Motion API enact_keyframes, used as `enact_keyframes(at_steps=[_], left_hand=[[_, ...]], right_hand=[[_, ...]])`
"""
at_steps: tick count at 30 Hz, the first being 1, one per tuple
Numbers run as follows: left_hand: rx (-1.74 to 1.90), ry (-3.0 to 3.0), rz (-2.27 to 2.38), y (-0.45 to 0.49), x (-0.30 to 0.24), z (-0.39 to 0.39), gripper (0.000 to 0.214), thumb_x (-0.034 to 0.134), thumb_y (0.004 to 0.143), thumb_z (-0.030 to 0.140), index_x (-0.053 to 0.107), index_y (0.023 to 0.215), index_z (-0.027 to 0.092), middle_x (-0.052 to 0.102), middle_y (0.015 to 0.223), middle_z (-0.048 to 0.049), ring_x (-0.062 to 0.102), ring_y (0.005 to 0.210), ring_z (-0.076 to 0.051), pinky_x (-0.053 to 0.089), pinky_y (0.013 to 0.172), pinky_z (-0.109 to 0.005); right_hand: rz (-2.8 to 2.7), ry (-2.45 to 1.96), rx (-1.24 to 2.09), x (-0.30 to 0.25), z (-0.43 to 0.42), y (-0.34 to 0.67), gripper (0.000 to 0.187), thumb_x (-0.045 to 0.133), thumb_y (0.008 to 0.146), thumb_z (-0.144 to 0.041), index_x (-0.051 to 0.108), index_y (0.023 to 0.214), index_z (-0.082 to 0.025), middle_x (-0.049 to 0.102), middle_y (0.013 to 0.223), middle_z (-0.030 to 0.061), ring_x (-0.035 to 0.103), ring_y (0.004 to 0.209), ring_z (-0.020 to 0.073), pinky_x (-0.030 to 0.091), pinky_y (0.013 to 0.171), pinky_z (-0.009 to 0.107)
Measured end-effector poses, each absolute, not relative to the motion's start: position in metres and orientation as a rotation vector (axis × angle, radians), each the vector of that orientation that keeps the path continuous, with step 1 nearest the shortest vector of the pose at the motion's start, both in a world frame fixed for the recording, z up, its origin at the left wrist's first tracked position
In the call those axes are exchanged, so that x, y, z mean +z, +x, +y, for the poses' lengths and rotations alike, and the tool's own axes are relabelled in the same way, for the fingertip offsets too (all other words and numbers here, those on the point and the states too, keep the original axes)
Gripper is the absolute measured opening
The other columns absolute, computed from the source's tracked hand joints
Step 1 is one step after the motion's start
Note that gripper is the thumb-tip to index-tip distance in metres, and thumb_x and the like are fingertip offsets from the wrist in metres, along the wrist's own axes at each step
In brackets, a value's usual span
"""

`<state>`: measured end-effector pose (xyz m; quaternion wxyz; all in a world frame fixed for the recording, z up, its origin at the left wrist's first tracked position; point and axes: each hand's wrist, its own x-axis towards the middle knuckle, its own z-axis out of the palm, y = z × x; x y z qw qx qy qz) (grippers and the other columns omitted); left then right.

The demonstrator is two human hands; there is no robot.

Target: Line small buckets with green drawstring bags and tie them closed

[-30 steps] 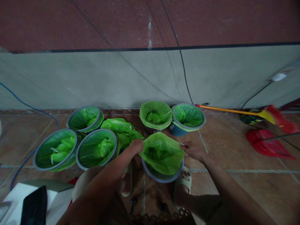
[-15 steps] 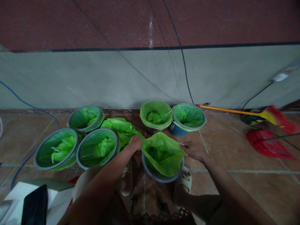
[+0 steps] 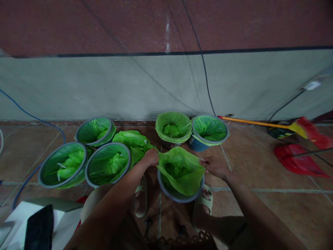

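A green plastic bag (image 3: 180, 168) sits in a grey round bin (image 3: 179, 196) on the tiled floor in front of me. My left hand (image 3: 151, 158) pinches the bag's left edge. My right hand (image 3: 215, 166) pinches its right edge, with a thin white drawstring showing at the fingers. The bag's mouth is stretched open between both hands, above the bin's rim.
Several other bins lined with green bags stand around: three at the left (image 3: 108, 168), two behind (image 3: 209, 130). A loose heap of green bags (image 3: 134, 142) lies between them. A broom (image 3: 299, 130) and red dustpan (image 3: 299, 159) lie at right. Cables run along the wall.
Almost nothing has changed. Both hands keep their hold on the bag's edges, and the left hand has shifted very slightly.
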<state>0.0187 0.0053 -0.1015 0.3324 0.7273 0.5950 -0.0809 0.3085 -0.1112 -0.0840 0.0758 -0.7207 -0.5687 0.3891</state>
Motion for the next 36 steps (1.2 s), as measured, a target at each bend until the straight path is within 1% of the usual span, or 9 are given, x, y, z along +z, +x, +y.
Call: enact_keyframes(at_steps=[4, 8, 11, 16, 20, 25, 28, 32, 36], left_hand=[[-0.327, 2.014, 1.576, 0.021, -0.097, 0.007, 0.027, 0.058, 0.071, 0.010, 0.073, 0.094, 0.010, 0.073, 0.092, -0.0138, 0.068, 0.092, -0.025, 0.050, 0.079, -0.028], [-0.358, 2.123, 1.551, 0.022, -0.089, 0.006, 0.029, 0.053, 0.080, 0.016, 0.072, 0.101, 0.014, 0.072, 0.105, -0.0131, 0.065, 0.102, -0.023, 0.049, 0.086, -0.028], [-0.405, 2.194, 1.568, 0.022, -0.082, 0.005, 0.030, 0.052, 0.083, 0.020, 0.071, 0.106, 0.015, 0.069, 0.112, -0.0133, 0.064, 0.107, -0.024, 0.048, 0.090, -0.028], [-0.488, 2.235, 1.599, 0.022, -0.067, 0.008, 0.032, 0.056, 0.083, 0.026, 0.070, 0.108, 0.013, 0.069, 0.113, -0.0163, 0.064, 0.106, -0.026, 0.049, 0.090, -0.030], [-0.521, 2.266, 1.513, 0.020, -0.056, 0.011, 0.032, 0.062, 0.077, 0.029, 0.072, 0.103, 0.012, 0.071, 0.108, -0.0162, 0.066, 0.101, -0.027, 0.051, 0.084, -0.031], [-0.499, 2.242, 1.406, 0.018, -0.044, 0.015, 0.021, 0.061, 0.073, 0.020, 0.075, 0.088, 0.014, 0.074, 0.083, -0.0092, 0.068, 0.083, -0.021, 0.049, 0.073, -0.025], [-0.472, 2.214, 1.339, 0.016, -0.040, 0.018, 0.021, 0.060, 0.067, 0.012, 0.075, 0.081, 0.015, 0.072, 0.073, -0.0059, 0.067, 0.075, -0.019, 0.048, 0.070, -0.024], [-0.389, 2.184, 1.367, 0.015, -0.038, 0.020, 0.035, 0.062, 0.059, 0.007, 0.075, 0.091, 0.016, 0.073, 0.077, -0.0038, 0.067, 0.077, -0.019, 0.049, 0.074, -0.024], [-0.377, 2.253, 1.490, 0.016, -0.032, 0.020, 0.029, 0.063, 0.062, 0.009, 0.075, 0.088, 0.013, 0.073, 0.091, -0.0105, 0.067, 0.087, -0.023, 0.049, 0.080, -0.027]], right_hand=[[-1.710, -2.168, 1.141, -0.088, -0.111, 0.310, 0.040, 0.045, 0.086, -0.043, 0.064, 0.063, -0.017, 0.062, 0.057, 0.0043, 0.057, 0.056, 0.0157, 0.037, 0.054, 0.026], [-1.714, -2.140, 1.148, -0.093, -0.111, 0.313, 0.041, 0.043, 0.088, -0.045, 0.069, 0.070, -0.017, 0.067, 0.064, 0.0053, 0.060, 0.059, 0.0167, 0.040, 0.057, 0.027], [-1.713, -2.153, 1.093, -0.093, -0.111, 0.314, 0.042, 0.042, 0.088, -0.046, 0.070, 0.073, -0.018, 0.068, 0.064, 0.0052, 0.060, 0.059, 0.0167, 0.039, 0.057, 0.027], [-1.673, -2.192, 0.905, -0.091, -0.110, 0.313, 0.038, 0.044, 0.087, -0.042, 0.066, 0.066, -0.019, 0.067, 0.064, 0.0051, 0.060, 0.060, 0.0164, 0.037, 0.056, 0.026], [-1.560, -2.160, 0.782, -0.092, -0.107, 0.313, 0.033, 0.047, 0.085, -0.041, 0.070, 0.074, -0.021, 0.069, 0.071, 0.0044, 0.062, 0.066, 0.0172, 0.039, 0.059, 0.026], [-1.513, -2.121, 0.723, -0.084, -0.105, 0.306, 0.036, 0.046, 0.085, -0.045, 0.067, 0.069, -0.021, 0.064, 0.058, 0.0013, 0.058, 0.058, 0.0163, 0.037, 0.055, 0.025], [-1.503, -2.091, 0.731, -0.076, -0.104, 0.300, 0.036, 0.046, 0.084, -0.046, 0.067, 0.070, -0.020, 0.063, 0.058, 0.0008, 0.058, 0.059, 0.0163, 0.036, 0.055, 0.025], [-1.460, -2.004, 0.749, -0.069, -0.102, 0.295, 0.038, 0.045, 0.084, -0.047, 0.066, 0.070, -0.019, 0.066, 0.064, 0.0031, 0.060, 0.064, 0.0176, 0.039, 0.059, 0.026], [-1.419, -1.928, 0.756, -0.063, -0.098, 0.288, 0.037, 0.047, 0.083, -0.048, 0.064, 0.068, -0.019, 0.064, 0.063, 0.0030, 0.057, 0.064, 0.0174, 0.040, 0.060, 0.026]])
